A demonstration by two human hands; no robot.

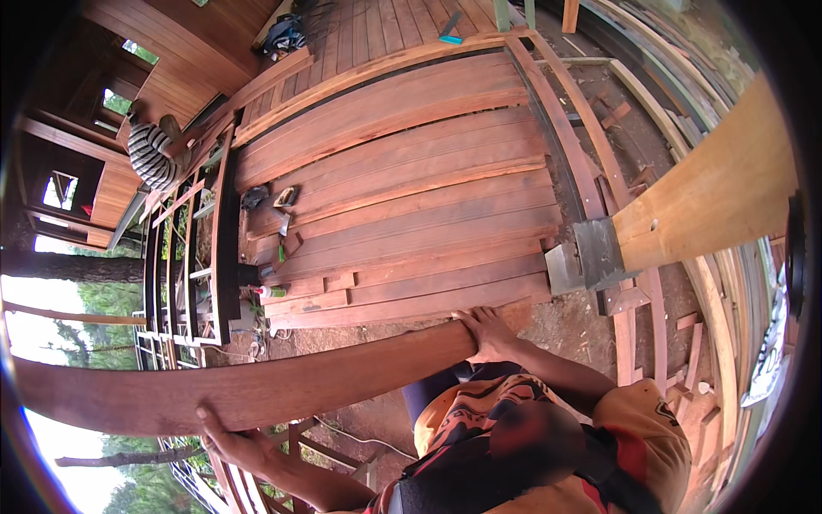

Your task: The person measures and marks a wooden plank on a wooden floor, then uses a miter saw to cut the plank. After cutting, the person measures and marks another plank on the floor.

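A long reddish-brown wooden plank (300,383) spans from the left edge to the middle, in front of me. My left hand (229,444) grips its near edge, one digit lying over the upper face and the other fingers partly hidden. At the plank's right end, my right hand (490,336) is closed over the end, with fingers on the top face. Just beyond the plank lie the stair-like deck boards (402,231), with short wood offcuts (325,298) and a white-and-green bottle (272,291) on their left side.
A thick timber post (711,184) with a metal bracket (589,257) slants in at the right. Dark metal framing (224,248) borders the boards at left, where another person (152,154) bends. A handsaw (449,34) lies on the far deck. Stacked lumber (715,300) lines the right.
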